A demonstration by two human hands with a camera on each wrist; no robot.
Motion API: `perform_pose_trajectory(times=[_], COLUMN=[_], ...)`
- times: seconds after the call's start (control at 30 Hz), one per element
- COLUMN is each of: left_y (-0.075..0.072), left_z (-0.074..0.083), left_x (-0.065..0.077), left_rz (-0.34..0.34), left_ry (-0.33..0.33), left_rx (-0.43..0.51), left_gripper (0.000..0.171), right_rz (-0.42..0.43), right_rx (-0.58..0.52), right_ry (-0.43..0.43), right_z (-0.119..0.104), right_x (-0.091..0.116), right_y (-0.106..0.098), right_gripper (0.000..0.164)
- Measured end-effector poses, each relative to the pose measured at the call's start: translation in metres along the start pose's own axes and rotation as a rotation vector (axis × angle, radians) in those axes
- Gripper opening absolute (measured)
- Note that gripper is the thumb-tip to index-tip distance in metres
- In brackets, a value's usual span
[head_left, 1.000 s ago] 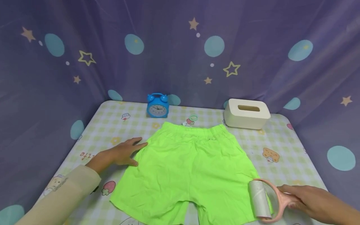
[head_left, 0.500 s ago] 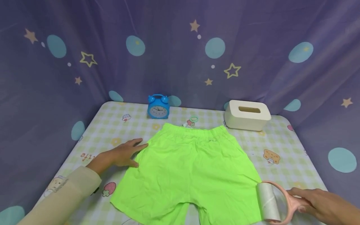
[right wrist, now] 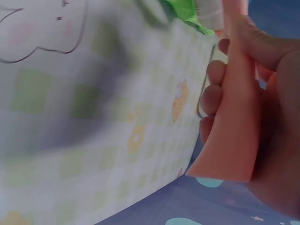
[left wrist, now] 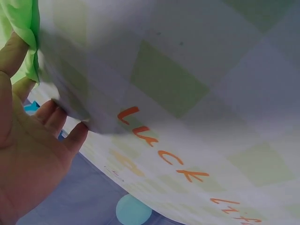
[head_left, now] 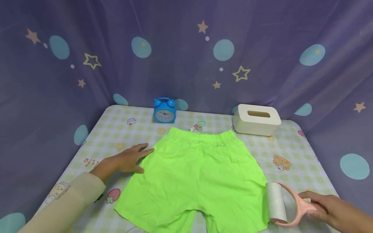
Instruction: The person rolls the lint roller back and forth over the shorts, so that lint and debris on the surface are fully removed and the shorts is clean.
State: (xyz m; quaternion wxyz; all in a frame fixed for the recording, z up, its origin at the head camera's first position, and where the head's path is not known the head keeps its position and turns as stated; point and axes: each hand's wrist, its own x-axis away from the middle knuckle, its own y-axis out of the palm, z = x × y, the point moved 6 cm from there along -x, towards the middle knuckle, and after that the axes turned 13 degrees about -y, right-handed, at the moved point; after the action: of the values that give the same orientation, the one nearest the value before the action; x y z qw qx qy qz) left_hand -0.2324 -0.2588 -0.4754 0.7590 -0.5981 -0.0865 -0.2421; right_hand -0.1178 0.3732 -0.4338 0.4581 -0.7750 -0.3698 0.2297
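Neon green shorts (head_left: 192, 174) lie spread flat on the checkered table, waistband toward the back. My left hand (head_left: 128, 160) rests at their left edge, fingers spread, fingertips touching the fabric and the tabletop. In the left wrist view the left hand (left wrist: 37, 145) has its thumb side against the green cloth. My right hand (head_left: 335, 208) grips the pink handle of a lint roller (head_left: 276, 202). Its white roll lies along the right leg's edge of the shorts. In the right wrist view the fingers of the right hand (right wrist: 281, 117) curl round the pink handle (right wrist: 236, 117).
A blue alarm clock (head_left: 164, 110) stands at the back left of the table. A cream tissue box (head_left: 256, 119) sits at the back right. A small green ring (head_left: 201, 123) lies behind the waistband. Purple patterned curtain (head_left: 186, 58) encloses the back and sides.
The lint roller in my right hand has moved right to the shorts' right edge, then slightly back toward the waistband. The left hand has stayed in place.
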Motion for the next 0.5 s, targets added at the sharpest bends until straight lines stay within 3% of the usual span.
perform_pose_trajectory(times=[0.17,0.37,0.5], left_y=[0.0,-0.001,-0.002], left_z=[0.0,0.003,0.005], left_x=[-0.002,0.001,0.001], left_rz=[-0.004,-0.008,-0.008], left_ry=[-0.01,0.005,0.015], left_rx=[-0.008,0.008,0.011], left_gripper=[0.092,0.091,0.092], right_rz=[0.219,0.277,0.361], right_rx=[0.153,0.133,0.131], right_ry=[0.047,0.249,0.3], right_z=[-0.002,0.014,0.027], right_x=[-0.008,-0.013,-0.021], right_y=[-0.016,-0.016,-0.013], right_gripper=[0.048,0.04,0.042])
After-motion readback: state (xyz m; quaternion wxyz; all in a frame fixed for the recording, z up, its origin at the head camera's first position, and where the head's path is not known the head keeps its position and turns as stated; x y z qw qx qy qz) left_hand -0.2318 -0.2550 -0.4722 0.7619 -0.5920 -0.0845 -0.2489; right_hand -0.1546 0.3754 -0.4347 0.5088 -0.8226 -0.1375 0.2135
